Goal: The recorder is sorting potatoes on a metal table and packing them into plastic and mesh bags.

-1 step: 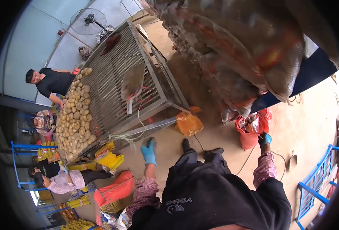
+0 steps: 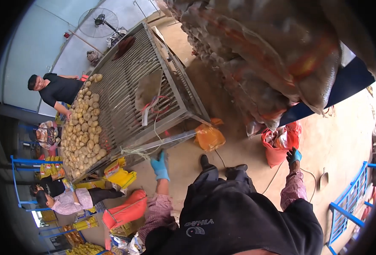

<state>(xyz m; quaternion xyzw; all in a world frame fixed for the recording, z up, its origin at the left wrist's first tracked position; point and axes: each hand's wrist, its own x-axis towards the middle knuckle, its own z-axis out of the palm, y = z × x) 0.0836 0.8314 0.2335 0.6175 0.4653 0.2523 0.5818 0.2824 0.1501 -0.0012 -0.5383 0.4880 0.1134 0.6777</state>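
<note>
My left hand [image 2: 160, 166], in a blue glove with dark fingertips, hangs free near the front corner of a slatted metal sorting table [image 2: 128, 85]. Its fingers look apart and hold nothing I can see. By the red bag [image 2: 276, 154], my right hand [image 2: 294, 156] wears a matching glove; its fingers are parted and seem empty. I cannot tell whether it touches the bag. Crumpled packaging fills the bag's top. A heap of potatoes [image 2: 83, 136] covers the table's left end. On the slats lies a flat brownish-grey sheet [image 2: 148, 90] beside red and white cords.
Stacked mesh sacks [image 2: 256, 63] loom at the upper right. An orange bag [image 2: 209, 137] hangs under the table's corner. A co-worker [image 2: 54, 91] reaches into the potatoes; other people [image 2: 64, 202] stand lower left. A cable and a scoop [image 2: 323, 179] lie right, near a blue rack [image 2: 351, 199].
My left hand has shifted slightly left and upward, toward the table's corner. My right hand has barely moved.
</note>
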